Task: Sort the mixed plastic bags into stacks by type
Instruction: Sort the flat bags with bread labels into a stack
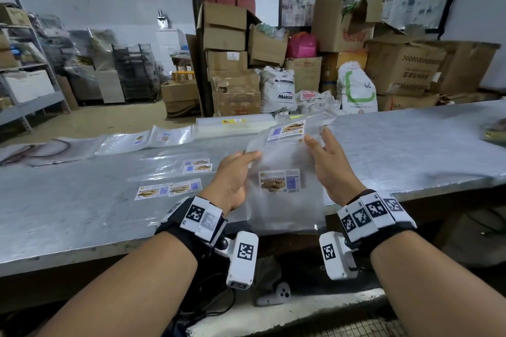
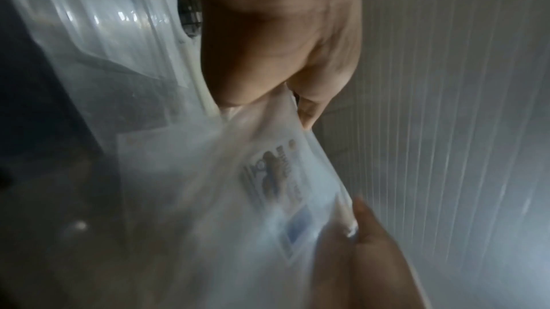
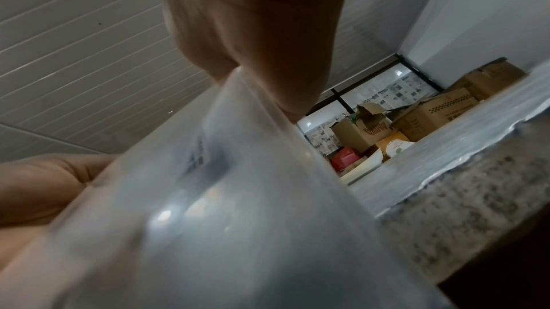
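Above the table's front edge, both hands hold up a clear plastic bag (image 1: pixel 279 180) with a "BISKUT LENGA" label. My left hand (image 1: pixel 241 164) pinches its left edge, thumb on top. My right hand (image 1: pixel 320 145) grips the right edge near the top. A second labelled bag (image 1: pixel 286 130) shows upside down behind its upper part; whether it is held too I cannot tell. In the left wrist view the left hand (image 2: pixel 276 55) nips the blurred bag (image 2: pixel 268 184). The right wrist view has the right hand (image 3: pixel 261 31) on the bag (image 3: pixel 238 196).
Labelled bags lie in two small stacks (image 1: pixel 167 189) (image 1: pixel 197 165) on the metal-covered table (image 1: pixel 410 145), left of my hands. Clear bags (image 1: pixel 145 138) and a thicker clear stack (image 1: pixel 235 124) lie along the far edge. Cardboard boxes (image 1: pixel 235 93) and sacks stand behind.
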